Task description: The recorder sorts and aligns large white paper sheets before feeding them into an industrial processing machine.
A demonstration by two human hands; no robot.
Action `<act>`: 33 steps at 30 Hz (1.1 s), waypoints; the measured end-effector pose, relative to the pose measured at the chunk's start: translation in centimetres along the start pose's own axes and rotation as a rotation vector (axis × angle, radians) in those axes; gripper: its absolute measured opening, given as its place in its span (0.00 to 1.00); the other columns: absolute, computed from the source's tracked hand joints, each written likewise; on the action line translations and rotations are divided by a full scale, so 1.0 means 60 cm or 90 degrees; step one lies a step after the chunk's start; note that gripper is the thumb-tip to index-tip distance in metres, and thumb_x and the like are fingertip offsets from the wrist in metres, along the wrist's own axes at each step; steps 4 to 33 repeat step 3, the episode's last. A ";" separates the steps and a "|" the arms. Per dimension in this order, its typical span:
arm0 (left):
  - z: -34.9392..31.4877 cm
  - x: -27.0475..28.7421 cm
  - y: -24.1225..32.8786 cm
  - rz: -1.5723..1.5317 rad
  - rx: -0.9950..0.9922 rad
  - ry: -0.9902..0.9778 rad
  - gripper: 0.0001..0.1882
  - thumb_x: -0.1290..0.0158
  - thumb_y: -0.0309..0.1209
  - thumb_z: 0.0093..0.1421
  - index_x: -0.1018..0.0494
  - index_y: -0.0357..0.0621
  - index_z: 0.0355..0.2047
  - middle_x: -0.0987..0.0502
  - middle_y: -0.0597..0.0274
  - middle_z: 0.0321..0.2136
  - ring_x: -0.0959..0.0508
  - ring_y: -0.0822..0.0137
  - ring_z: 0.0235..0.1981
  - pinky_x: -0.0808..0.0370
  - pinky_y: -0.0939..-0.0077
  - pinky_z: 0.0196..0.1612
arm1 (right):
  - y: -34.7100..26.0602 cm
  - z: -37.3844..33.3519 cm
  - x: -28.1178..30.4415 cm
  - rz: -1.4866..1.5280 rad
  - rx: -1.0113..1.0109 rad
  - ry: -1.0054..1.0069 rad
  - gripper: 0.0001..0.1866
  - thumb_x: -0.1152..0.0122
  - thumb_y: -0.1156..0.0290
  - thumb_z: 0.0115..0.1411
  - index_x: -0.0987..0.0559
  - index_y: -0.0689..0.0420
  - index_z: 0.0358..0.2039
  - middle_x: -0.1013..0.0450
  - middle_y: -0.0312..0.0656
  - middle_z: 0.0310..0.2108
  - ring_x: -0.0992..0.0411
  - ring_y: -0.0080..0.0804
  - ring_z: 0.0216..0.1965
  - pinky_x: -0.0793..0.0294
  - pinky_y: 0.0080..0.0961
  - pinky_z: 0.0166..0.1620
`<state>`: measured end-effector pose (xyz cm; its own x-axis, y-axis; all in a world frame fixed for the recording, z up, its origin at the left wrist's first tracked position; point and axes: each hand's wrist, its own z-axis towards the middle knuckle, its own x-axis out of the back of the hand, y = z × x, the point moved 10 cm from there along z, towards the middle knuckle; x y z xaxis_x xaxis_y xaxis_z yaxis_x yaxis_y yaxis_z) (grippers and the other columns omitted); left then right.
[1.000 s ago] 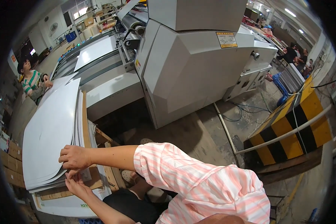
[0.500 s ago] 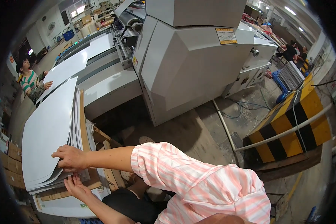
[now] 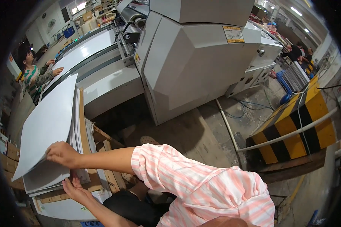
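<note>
A large white sheet (image 3: 49, 117) bends up from the top of a stack of sheets (image 3: 58, 174) at the left. Its near edge is pinched in my right hand (image 3: 63, 155), which is closed with the knuckles up. Whether one sheet or more is in that grip, I cannot tell. Just below it, at the stack's near right corner, my left hand (image 3: 79, 191) lies palm up, fingers spread and partly curled beside the sheet edges. The stack rests on a brown board (image 3: 53, 196) above a white surface.
Ahead stands a big grey machine (image 3: 201, 72) with a feed bed (image 3: 91, 53) carrying white sheet. A co-worker (image 3: 34, 75) at the far left has both hands by that bed. Wooden pallets (image 3: 111, 166) stand beside the stack. A yellow-black striped block (image 3: 291, 128) and pipe rail (image 3: 288, 140) are right.
My right hand has moved slightly left and up with the sheet, whose near corner now lifts off the stack and juts left. The co-worker's hands have shifted along the feed bed.
</note>
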<state>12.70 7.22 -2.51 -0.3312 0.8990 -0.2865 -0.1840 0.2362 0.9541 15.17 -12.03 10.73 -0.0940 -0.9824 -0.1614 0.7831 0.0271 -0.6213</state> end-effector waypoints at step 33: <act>0.012 0.001 -0.019 -0.028 0.027 -0.063 0.35 0.48 0.34 0.58 0.53 0.35 0.58 0.35 0.40 0.50 0.28 0.50 0.45 0.32 0.66 0.49 | -0.035 -0.021 -0.038 -0.136 0.132 -0.200 0.08 0.42 0.66 0.51 0.21 0.56 0.23 0.26 0.41 0.31 0.29 0.38 0.33 0.33 0.33 0.39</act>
